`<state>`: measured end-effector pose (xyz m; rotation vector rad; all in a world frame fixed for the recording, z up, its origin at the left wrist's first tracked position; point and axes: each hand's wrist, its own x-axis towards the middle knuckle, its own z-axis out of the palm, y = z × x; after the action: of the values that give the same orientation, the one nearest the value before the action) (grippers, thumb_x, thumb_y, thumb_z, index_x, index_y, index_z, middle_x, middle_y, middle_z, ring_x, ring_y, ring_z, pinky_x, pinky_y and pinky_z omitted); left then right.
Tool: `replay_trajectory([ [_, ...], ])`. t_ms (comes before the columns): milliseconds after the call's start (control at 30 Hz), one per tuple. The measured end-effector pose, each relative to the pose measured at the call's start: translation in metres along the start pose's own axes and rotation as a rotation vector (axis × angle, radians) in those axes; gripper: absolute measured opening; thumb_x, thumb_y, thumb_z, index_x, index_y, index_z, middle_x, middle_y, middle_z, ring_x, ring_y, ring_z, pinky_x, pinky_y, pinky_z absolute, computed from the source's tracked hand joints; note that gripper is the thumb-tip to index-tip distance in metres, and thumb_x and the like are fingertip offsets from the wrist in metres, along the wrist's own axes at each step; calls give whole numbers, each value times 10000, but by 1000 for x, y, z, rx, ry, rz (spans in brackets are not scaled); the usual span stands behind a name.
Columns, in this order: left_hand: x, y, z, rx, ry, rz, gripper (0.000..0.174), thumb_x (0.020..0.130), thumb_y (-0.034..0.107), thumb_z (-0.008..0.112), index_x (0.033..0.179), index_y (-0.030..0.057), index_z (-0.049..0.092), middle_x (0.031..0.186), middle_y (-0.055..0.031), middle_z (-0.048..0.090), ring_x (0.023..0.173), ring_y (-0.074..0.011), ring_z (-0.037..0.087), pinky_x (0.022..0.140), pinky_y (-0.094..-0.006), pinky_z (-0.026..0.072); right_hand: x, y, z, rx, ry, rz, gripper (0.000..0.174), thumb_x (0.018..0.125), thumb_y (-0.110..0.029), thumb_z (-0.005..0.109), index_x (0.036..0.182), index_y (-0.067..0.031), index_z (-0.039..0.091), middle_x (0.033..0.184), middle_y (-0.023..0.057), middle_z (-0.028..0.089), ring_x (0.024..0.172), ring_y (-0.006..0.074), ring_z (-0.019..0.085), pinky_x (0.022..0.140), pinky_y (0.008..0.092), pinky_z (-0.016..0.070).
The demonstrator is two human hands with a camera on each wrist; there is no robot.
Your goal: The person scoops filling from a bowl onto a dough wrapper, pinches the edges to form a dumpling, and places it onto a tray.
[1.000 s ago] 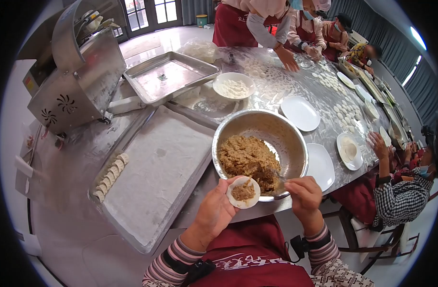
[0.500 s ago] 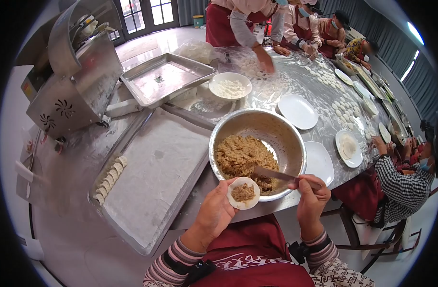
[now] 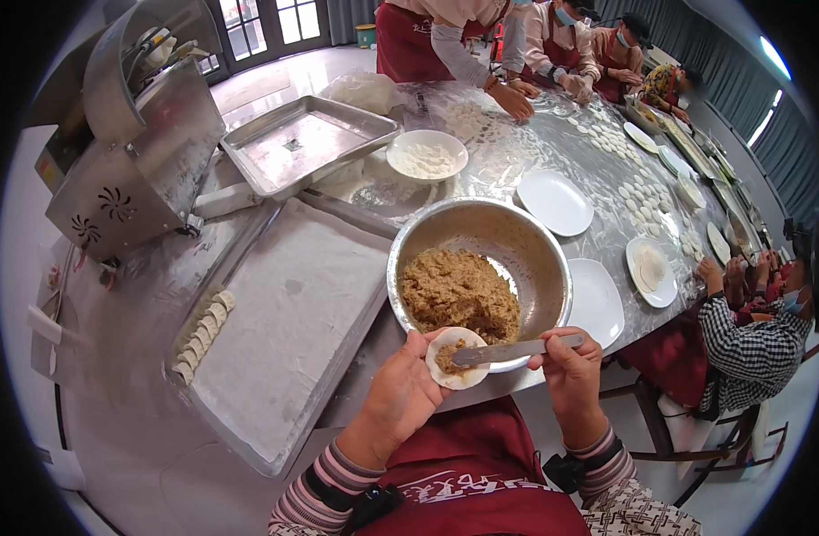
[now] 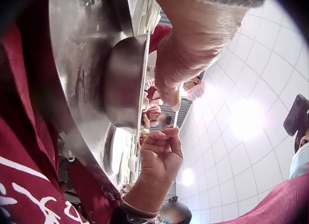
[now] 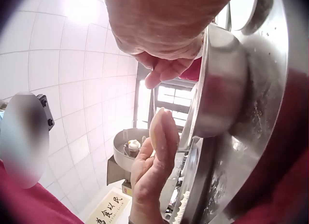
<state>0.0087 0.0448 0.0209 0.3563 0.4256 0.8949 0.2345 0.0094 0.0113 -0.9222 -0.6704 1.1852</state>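
In the head view my left hand holds a round dough wrapper at the near rim of the metal bowl. Brown filling lies in the bowl, and a smaller portion is on the wrapper. My right hand pinches the handle of a flat spatula, whose blade lies on the wrapper's filling. The left wrist view shows the right hand with the thin tool edge-on. In the right wrist view the left hand supports the wrapper.
Left of the bowl is a lined tray with a row of dumplings. Behind stand an empty metal tray, a flour bowl and a machine. White plates lie to the right; several people work around the table.
The right hand has brought the spatula out of the bowl and across to the wrapper, its blade now on the filling. The left hand has barely moved.
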Motion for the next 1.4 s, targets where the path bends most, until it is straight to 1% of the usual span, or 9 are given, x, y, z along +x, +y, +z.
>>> replay_trajectory([
  [167,-1,-2,-6,-19,21,-26,578,1006,431,340,1321,-52,380,1308,-171,488,1210,-273,503,1033,-411,402,11,6,-8,-38,30,65,121,893,-47,599,977,35,625,814,109,668,656,212,678,638,294,558],
  [433,-4,-1,-9,101,69,96,573,1001,431,369,1311,-50,394,1290,-171,501,1201,-269,503,1013,-401,405,12,-10,-23,-186,197,-299,109,919,-43,566,942,51,616,822,111,655,678,194,665,680,294,549],
  [667,-5,-3,-6,103,0,111,585,989,443,396,1311,-45,389,1297,-175,497,1216,-273,488,1029,-399,392,14,2,-22,-1240,-312,-733,230,645,31,710,845,-75,668,838,85,636,836,296,597,742,369,457],
  [767,-7,-3,-3,41,9,94,599,988,450,393,1324,-45,375,1304,-174,494,1219,-274,486,1032,-396,389,7,-11,-1,-1489,-334,-828,216,668,-23,726,867,-74,659,904,81,633,882,290,594,759,385,460],
  [900,-10,-4,0,2,8,76,598,993,451,374,1331,-42,370,1308,-176,491,1225,-275,481,1038,-398,383,-7,-18,30,-1442,-267,-1025,220,685,-82,732,887,-81,646,973,83,628,939,288,593,809,411,468],
  [1000,-11,-7,3,-50,-31,23,555,1014,402,334,1343,-43,356,1306,-162,489,1217,-247,483,1041,-395,378,-8,-5,36,-1263,-488,-1195,240,667,-128,734,880,-84,634,1013,94,634,995,290,594,876,442,475],
  [1167,-10,-15,-8,28,-95,42,539,1016,399,334,1355,-19,357,1293,-130,500,1191,-238,498,1039,-400,383,1,5,46,-1171,-543,-1263,219,635,-102,721,834,-71,636,1012,99,634,987,303,598,809,427,505],
  [1300,-26,-16,2,726,-109,213,462,957,146,542,1348,-35,374,1273,-114,512,1170,-172,510,996,-320,416,-2,5,55,-946,-522,-961,163,656,-59,738,789,-55,644,1010,103,616,1013,330,578,814,407,504],
  [1400,-28,-25,-3,868,-75,322,475,916,59,584,1336,-42,387,1237,-122,536,1128,-165,538,962,-290,437,2,12,58,-872,-500,-904,173,642,-55,744,786,-52,648,1019,100,609,1022,320,570,826,398,498],
])
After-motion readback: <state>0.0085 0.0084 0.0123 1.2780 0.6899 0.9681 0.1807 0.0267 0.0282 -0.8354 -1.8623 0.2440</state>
